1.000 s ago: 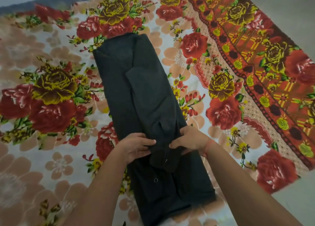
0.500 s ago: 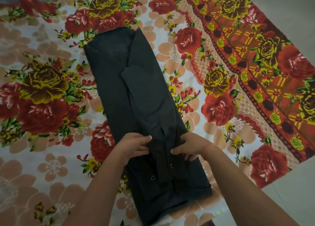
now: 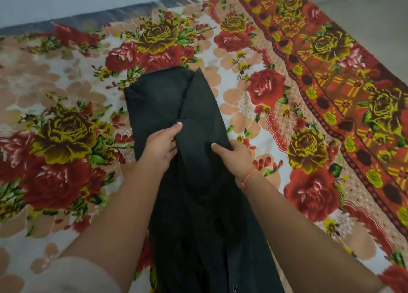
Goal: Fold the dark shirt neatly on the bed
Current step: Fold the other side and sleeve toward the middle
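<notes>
Folds of the dark shirt (image 3: 172,98) sit pinched in curled fingers of left hand (image 3: 162,148) and right hand (image 3: 236,160); floral bedspread (image 3: 66,182) spreads outside both.

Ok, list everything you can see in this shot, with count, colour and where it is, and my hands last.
dark shirt: one, black-grey, folded into a long strip down the middle of the floral bedcover
floral bedcover: one, red and yellow roses on cream, orange-red border at the right, spread under the shirt
floor: one patch, pale beige, upper right beyond the bedcover
thread band: one, red-orange, round the right wrist
sleeve: one, pale, lower left on the left arm
left hand: one, gripping the shirt's left side
right hand: one, gripping the shirt's right edge
</notes>
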